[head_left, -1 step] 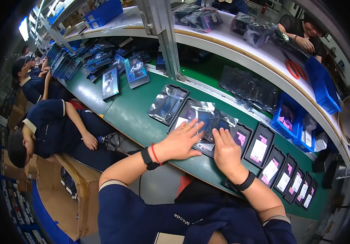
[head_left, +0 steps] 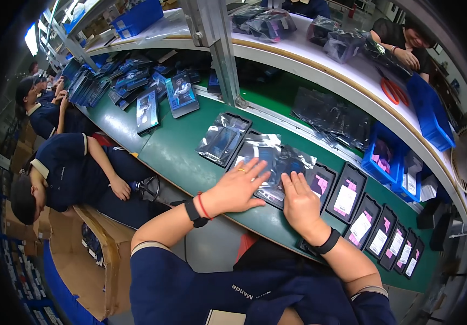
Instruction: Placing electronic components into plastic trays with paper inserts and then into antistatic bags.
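My left hand lies flat with spread fingers on a clear plastic bag that holds something dark. On the same bag's right side rests my right hand, its fingers stretched out side by side and its thumb hidden. The bag covers part of a black tray beneath it. Just left stands another black tray with a clear bag lying in it. To the right of my hands, a black tray holds a white label sheet and pink pieces.
More black trays run along the green table to the right. Blue-black boxes are heaped at the far left. Behind the trays lie dark bags and a blue bin. A person sits at left. Orange-handled scissors lie on the shelf.
My left hand and the bag have shifted slightly left. My right hand has moved only a little.
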A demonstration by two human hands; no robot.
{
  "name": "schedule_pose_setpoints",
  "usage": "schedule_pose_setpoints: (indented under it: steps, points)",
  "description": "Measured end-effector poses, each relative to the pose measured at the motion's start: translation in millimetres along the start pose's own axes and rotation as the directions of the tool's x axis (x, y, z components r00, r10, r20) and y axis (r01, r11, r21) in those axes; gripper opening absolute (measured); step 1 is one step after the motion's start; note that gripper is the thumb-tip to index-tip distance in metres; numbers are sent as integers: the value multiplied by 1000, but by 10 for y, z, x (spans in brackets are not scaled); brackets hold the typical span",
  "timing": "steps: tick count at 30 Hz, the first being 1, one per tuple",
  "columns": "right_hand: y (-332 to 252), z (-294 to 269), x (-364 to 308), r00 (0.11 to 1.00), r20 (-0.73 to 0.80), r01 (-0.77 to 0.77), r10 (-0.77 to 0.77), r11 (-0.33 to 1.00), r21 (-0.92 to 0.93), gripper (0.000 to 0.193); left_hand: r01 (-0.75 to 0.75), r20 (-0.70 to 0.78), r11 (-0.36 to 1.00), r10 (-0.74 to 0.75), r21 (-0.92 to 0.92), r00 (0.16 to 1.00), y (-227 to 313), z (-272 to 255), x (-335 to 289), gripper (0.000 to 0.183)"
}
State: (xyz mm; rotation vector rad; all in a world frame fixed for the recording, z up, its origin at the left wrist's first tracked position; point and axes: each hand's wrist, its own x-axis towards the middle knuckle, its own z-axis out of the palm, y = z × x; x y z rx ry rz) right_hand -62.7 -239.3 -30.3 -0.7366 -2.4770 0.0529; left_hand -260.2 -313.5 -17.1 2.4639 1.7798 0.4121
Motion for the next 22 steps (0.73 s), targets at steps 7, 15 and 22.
schedule_pose_setpoints:
  steps: [7,15,22]
  points:
    - [-134,13,31,981,148,116,-122,992,48,40,90,-14,995,-91,-49,996,-331,-97,-303,66]
    - [-98,-51,221,904,368,193,-219,975,106,53,73,113,991,-86,113,990,-405,-219,-196,78]
    - [918,-309,1007,954,300,-113,20,948,296,39,-63,155,992,80,-109,985,-522,-469,545,64]
